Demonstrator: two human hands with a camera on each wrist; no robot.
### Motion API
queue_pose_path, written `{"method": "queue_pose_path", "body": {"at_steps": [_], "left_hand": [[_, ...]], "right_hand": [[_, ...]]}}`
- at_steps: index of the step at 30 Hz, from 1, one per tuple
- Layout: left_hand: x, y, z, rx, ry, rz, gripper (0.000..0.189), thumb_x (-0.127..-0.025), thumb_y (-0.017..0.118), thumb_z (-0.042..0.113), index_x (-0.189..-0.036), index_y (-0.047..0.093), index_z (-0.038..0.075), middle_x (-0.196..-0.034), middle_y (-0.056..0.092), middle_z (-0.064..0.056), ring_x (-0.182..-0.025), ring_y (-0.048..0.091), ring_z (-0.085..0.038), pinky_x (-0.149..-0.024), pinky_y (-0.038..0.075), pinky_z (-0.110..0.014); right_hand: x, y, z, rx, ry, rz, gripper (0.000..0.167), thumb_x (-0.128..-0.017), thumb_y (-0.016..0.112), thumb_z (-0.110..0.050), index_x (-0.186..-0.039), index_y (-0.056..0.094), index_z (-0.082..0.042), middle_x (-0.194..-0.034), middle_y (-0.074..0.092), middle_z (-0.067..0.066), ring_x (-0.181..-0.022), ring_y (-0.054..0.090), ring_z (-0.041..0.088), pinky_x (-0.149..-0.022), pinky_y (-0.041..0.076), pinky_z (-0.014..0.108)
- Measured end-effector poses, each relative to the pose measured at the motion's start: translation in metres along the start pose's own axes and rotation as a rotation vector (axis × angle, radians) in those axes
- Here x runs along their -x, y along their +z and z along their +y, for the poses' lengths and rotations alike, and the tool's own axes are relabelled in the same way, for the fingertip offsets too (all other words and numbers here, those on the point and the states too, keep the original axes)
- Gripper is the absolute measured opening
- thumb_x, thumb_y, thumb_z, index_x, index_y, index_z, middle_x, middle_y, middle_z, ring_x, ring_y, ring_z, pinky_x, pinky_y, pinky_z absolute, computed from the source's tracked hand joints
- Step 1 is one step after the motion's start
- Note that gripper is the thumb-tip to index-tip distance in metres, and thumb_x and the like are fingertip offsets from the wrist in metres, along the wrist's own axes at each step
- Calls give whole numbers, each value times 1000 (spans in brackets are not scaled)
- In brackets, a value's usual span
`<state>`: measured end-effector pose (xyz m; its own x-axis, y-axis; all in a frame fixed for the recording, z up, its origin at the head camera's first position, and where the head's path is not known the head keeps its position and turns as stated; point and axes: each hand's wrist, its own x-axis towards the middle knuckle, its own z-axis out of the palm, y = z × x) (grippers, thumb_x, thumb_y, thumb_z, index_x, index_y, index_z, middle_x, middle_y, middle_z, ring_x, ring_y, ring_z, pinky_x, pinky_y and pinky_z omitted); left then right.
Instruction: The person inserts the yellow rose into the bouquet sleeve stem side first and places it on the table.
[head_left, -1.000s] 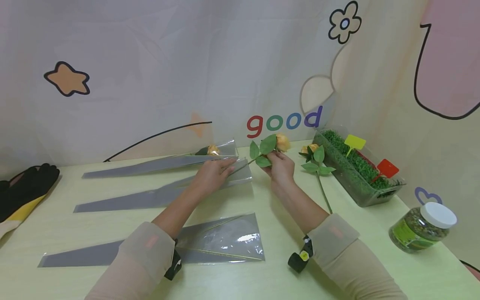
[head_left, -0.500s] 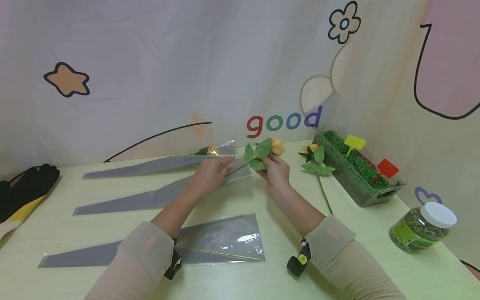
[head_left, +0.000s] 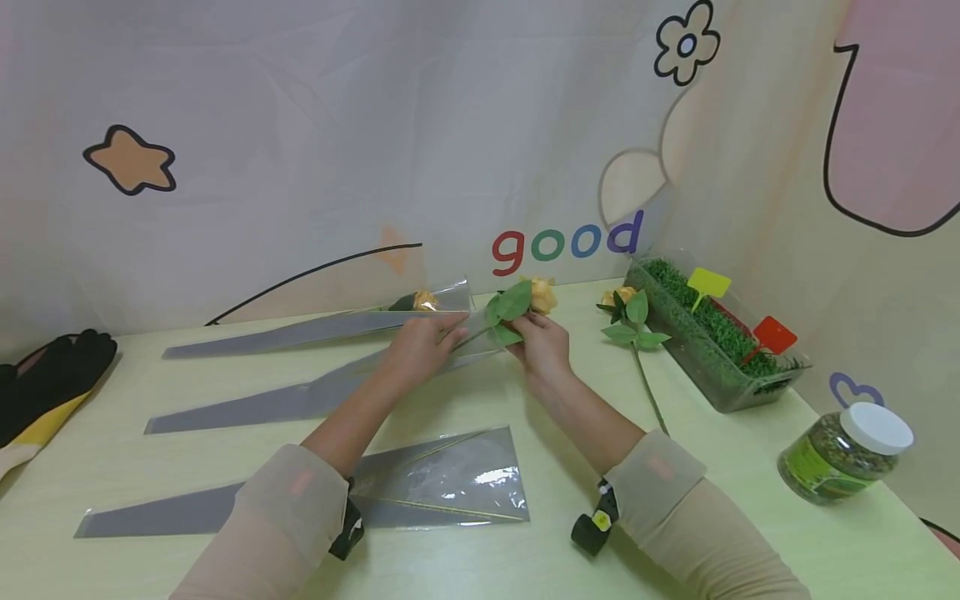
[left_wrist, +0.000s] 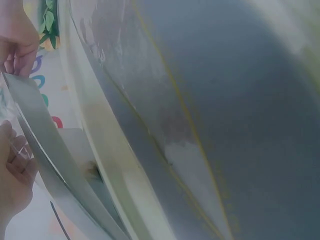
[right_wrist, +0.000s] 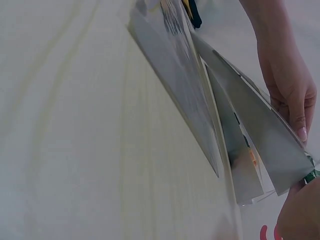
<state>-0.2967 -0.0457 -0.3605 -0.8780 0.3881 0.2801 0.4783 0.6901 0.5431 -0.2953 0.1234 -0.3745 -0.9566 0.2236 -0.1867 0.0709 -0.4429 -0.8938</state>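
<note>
My right hand (head_left: 543, 346) pinches a yellow rose (head_left: 543, 296) just under its bloom. The green leaves spread beside those fingers, and the stem runs left into the mouth of the middle flower sleeve (head_left: 255, 407), clear film over grey. At that mouth my left hand (head_left: 420, 346) pinches the sleeve's edge, raising this end off the table. Film covers part of the left fingers (left_wrist: 17, 155) in the left wrist view. In the right wrist view, the left thumb (right_wrist: 298, 117) lies along the sleeve's edge. The stem's lower end is hidden by the left hand and sleeve.
Behind lies another sleeve (head_left: 277, 334) with a yellow rose (head_left: 425, 301) in it. A flat sleeve (head_left: 450, 475) lies in front. To the right are a loose rose (head_left: 637, 312), a grass-filled planter (head_left: 720, 333) and a lidded jar (head_left: 843, 458). Black-and-yellow gloves (head_left: 56, 375) lie left.
My right hand has moved left and slightly down, carrying the rose further into the sleeve's mouth. My left hand stays at the sleeve's edge.
</note>
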Motion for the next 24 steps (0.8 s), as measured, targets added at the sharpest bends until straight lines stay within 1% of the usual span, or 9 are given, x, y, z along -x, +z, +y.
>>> {"method": "queue_pose_path", "body": {"at_steps": [3,8,13,19,24], "left_hand": [[0,0,0,1,1,6,35,-94,56,23,-125,59,8,-122,59,-8,-111,55,-23,-90,45,-40],[0,2,0,-4,23,25,34,-93,57,21,-124,60,7,-121,59,-8,-112,55,-25,-90,45,-40],[0,4,-2,-8,46,27,33,-93,57,20,-124,60,7,-123,58,-7,-114,53,-26,-94,43,-40],[0,3,-1,-9,36,22,33,-94,56,20,-125,59,8,-122,59,-8,-114,53,-26,-93,44,-40],[0,2,0,-11,36,31,33,-94,56,19,-124,60,8,-120,60,-9,-112,55,-26,-91,45,-40]], "right_hand": [[0,1,1,2,-2,5,34,-88,54,1,-122,56,7,-117,57,12,-89,59,13,-77,51,24],[1,2,1,-4,3,1,34,-88,56,0,-121,57,6,-112,57,9,-88,59,12,-77,51,24],[1,3,0,-7,12,12,38,-86,55,1,-123,48,4,-110,53,10,-88,59,14,-78,51,24],[1,3,-1,-7,10,30,51,-84,58,2,-131,38,-3,-118,51,11,-89,60,16,-79,51,26],[2,2,-2,-19,-5,20,54,-84,57,3,-133,37,-8,-121,51,10,-84,62,14,-78,52,27]]}}
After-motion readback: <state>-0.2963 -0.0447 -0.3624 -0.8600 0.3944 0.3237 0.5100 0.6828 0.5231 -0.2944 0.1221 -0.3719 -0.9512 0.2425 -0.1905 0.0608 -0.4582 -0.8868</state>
